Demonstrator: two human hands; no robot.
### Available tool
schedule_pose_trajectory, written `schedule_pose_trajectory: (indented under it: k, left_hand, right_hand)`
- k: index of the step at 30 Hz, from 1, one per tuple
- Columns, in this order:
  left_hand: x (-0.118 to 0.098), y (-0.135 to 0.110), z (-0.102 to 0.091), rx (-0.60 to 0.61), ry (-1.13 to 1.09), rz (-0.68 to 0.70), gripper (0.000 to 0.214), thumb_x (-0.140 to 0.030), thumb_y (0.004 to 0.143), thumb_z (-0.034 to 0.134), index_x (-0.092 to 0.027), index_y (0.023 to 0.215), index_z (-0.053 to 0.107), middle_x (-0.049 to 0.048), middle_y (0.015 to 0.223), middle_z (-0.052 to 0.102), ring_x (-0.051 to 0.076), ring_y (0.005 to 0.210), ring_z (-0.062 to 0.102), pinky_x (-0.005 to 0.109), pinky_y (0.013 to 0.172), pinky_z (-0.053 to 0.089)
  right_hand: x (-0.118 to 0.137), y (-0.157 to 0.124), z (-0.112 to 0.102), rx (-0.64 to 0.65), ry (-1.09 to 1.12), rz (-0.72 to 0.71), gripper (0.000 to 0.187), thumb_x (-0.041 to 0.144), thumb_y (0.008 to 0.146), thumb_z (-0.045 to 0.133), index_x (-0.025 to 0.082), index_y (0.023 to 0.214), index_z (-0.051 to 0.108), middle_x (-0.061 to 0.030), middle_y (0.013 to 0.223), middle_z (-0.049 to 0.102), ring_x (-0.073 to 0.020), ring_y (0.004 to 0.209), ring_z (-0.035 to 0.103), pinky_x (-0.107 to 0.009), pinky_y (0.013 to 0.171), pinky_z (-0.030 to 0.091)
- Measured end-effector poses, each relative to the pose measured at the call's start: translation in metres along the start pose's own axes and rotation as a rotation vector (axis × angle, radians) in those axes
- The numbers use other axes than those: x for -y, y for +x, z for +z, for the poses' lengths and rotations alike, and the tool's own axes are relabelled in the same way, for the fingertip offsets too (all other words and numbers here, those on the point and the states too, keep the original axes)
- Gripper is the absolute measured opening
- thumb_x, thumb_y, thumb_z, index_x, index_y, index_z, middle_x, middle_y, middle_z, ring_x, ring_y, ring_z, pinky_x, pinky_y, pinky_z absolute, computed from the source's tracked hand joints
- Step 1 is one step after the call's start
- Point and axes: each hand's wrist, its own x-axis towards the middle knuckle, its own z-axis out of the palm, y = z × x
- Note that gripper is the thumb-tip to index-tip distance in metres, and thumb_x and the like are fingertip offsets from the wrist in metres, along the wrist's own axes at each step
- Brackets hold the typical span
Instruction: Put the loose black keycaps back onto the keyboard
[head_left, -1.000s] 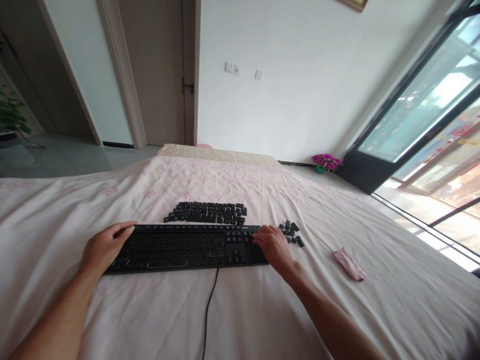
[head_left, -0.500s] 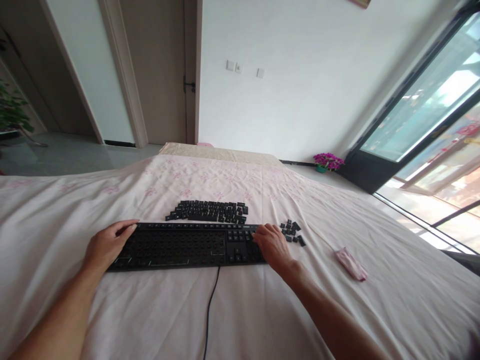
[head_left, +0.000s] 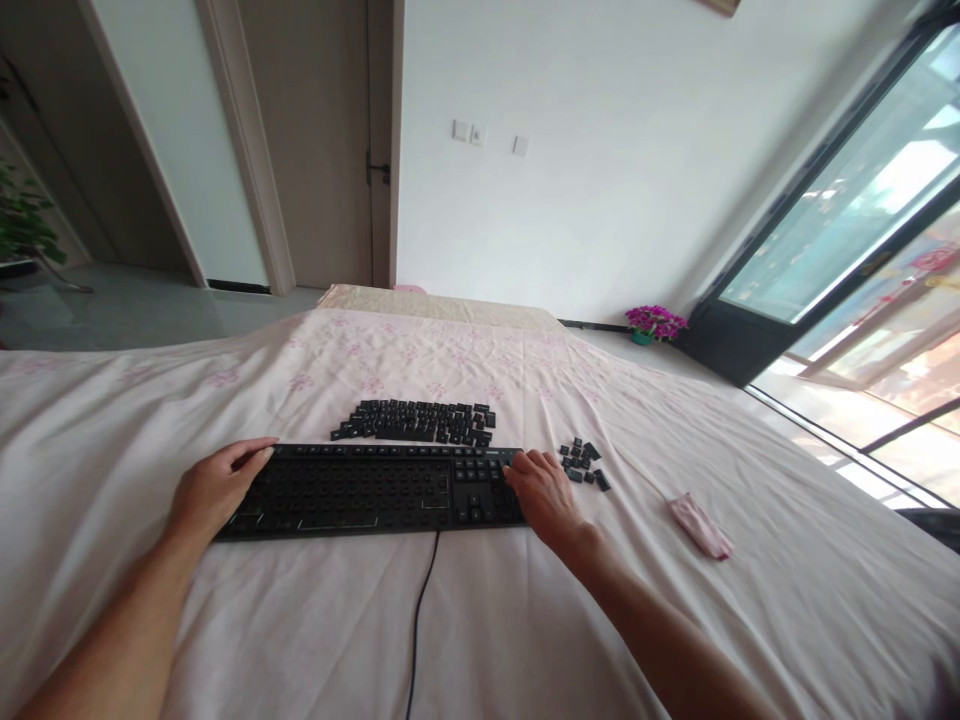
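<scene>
Head view: a black keyboard (head_left: 352, 490) is found lying flat on a pale cover (head_left: 300, 620), its long axis set left to right across the scene, with one hand stationed at each end. The right end is covered by the right hand (head_left: 546, 492), laid over the number pad area (head_left: 498, 498) from the near right; its fingers are bent and directed left, and the tips are partly hidden, so whether anything is gripped or only touched cannot be told. The left hand (head_left: 214, 487) is placed at the far left corner, a narrow gap being shown between thumb and forefinger; contact with the edge is noted, but a firm pinch cannot be confirmed. The governing relation is judged to be that of the right fingers to the number pad area, which is located beneath and to the left of them, well apart from the left hand. A small cluster of loose keycaps (head_left: 577, 463) is recorded just right of the right hand, clearly the nearer of the two. A larger block of keycaps (head_left: 420, 420) is laid roughly parallel to the keyboard, just beyond its far edge.
</scene>
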Motion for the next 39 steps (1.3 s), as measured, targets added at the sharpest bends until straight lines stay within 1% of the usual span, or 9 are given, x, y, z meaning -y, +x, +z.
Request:
schedule_pose_trajectory:
  k: [5, 11, 14, 17, 19, 22, 26, 30, 39]
  left_hand:
    - [0.003, 0.001, 0.001, -0.019, 0.007, 0.0, 0.044, -0.052, 0.083, 0.047, -0.028, 0.114, 0.067, 0.0013, 0.1, 0.072, 0.017, 0.085, 0.063, 0.023, 0.072, 0.043]
    - [0.007, 0.005, 0.004, -0.015, 0.032, 0.005, 0.044, -0.053, 0.083, 0.047, -0.028, 0.114, 0.066, 0.0014, 0.1, 0.071, 0.017, 0.084, 0.063, 0.023, 0.072, 0.042]
    - [0.007, 0.005, 0.004, -0.007, 0.042, -0.012, 0.044, -0.055, 0.083, 0.045, -0.031, 0.114, 0.066, 0.0003, 0.104, 0.07, 0.018, 0.088, 0.062, 0.024, 0.074, 0.042]
    - [0.005, 0.004, 0.002, 0.004, 0.051, -0.021, 0.045, -0.056, 0.083, 0.044, -0.032, 0.114, 0.065, 0.0002, 0.104, 0.07, 0.019, 0.087, 0.062, 0.025, 0.074, 0.043]
    - [0.005, 0.004, 0.002, 0.013, 0.051, -0.025, 0.046, -0.057, 0.083, 0.044, -0.032, 0.115, 0.065, -0.0001, 0.103, 0.07, 0.018, 0.083, 0.062, 0.025, 0.072, 0.043]
    - [0.007, 0.006, 0.003, 0.008, 0.05, -0.027, 0.045, -0.057, 0.082, 0.045, -0.032, 0.115, 0.065, -0.0006, 0.102, 0.07, 0.018, 0.081, 0.062, 0.025, 0.072, 0.043]
    - [0.012, 0.009, 0.006, 0.008, 0.051, -0.017, 0.046, -0.057, 0.083, 0.044, -0.032, 0.115, 0.065, -0.0002, 0.098, 0.071, 0.018, 0.078, 0.063, 0.025, 0.071, 0.044]
    - [0.015, 0.01, 0.007, 0.004, 0.047, -0.006, 0.046, -0.057, 0.082, 0.046, -0.031, 0.115, 0.066, 0.0007, 0.095, 0.071, 0.018, 0.077, 0.063, 0.026, 0.071, 0.044]
    - [0.01, 0.007, 0.006, 0.016, 0.024, -0.027, 0.047, -0.057, 0.083, 0.045, -0.031, 0.115, 0.065, 0.0002, 0.096, 0.071, 0.018, 0.077, 0.062, 0.026, 0.07, 0.044]
  right_hand:
    - [0.011, -0.01, 0.0, -0.011, -0.093, -0.018, 0.026, 0.01, 0.085, 0.051, 0.015, 0.109, 0.06, -0.0093, 0.095, 0.059, -0.0234, 0.088, 0.048, -0.037, 0.076, 0.034]
    - [0.023, -0.017, -0.001, 0.007, -0.121, -0.014, 0.038, 0.003, 0.08, 0.048, 0.01, 0.116, 0.057, -0.013, 0.1, 0.059, -0.0263, 0.094, 0.048, -0.04, 0.082, 0.036]
    - [0.018, -0.015, -0.002, 0.035, -0.047, -0.02, 0.036, 0.005, 0.081, 0.048, 0.012, 0.115, 0.06, -0.0123, 0.101, 0.06, -0.0245, 0.096, 0.049, -0.038, 0.084, 0.037]
    - [-0.01, -0.012, 0.001, 0.038, 0.157, 0.018, 0.036, 0.009, 0.087, 0.045, 0.023, 0.114, 0.063, -0.0062, 0.101, 0.062, -0.0184, 0.092, 0.053, -0.031, 0.08, 0.038]
    - [-0.041, -0.01, 0.006, -0.021, 0.265, 0.141, 0.042, 0.01, 0.089, 0.039, 0.029, 0.118, 0.063, -0.0026, 0.102, 0.064, -0.015, 0.089, 0.055, -0.027, 0.079, 0.038]
    - [-0.095, -0.006, 0.014, -0.077, 0.231, 0.434, 0.034, 0.02, 0.089, 0.043, 0.03, 0.11, 0.068, -0.001, 0.104, 0.067, -0.0168, 0.094, 0.056, -0.027, 0.079, 0.038]
    - [-0.15, 0.0, 0.02, 0.02, 0.122, 0.591, 0.025, 0.028, 0.084, 0.052, 0.031, 0.096, 0.074, -0.0026, 0.104, 0.068, -0.021, 0.098, 0.053, -0.029, 0.076, 0.035]
    - [-0.168, 0.008, 0.027, 0.128, 0.06, 0.606, 0.019, 0.027, 0.08, 0.059, 0.03, 0.087, 0.076, -0.0038, 0.1, 0.069, -0.0215, 0.1, 0.052, -0.031, 0.081, 0.031]
    - [-0.174, 0.02, 0.045, 0.22, 0.024, 0.55, 0.013, 0.025, 0.071, 0.066, 0.027, 0.079, 0.076, -0.0058, 0.095, 0.07, -0.0236, 0.101, 0.048, -0.034, 0.082, 0.026]
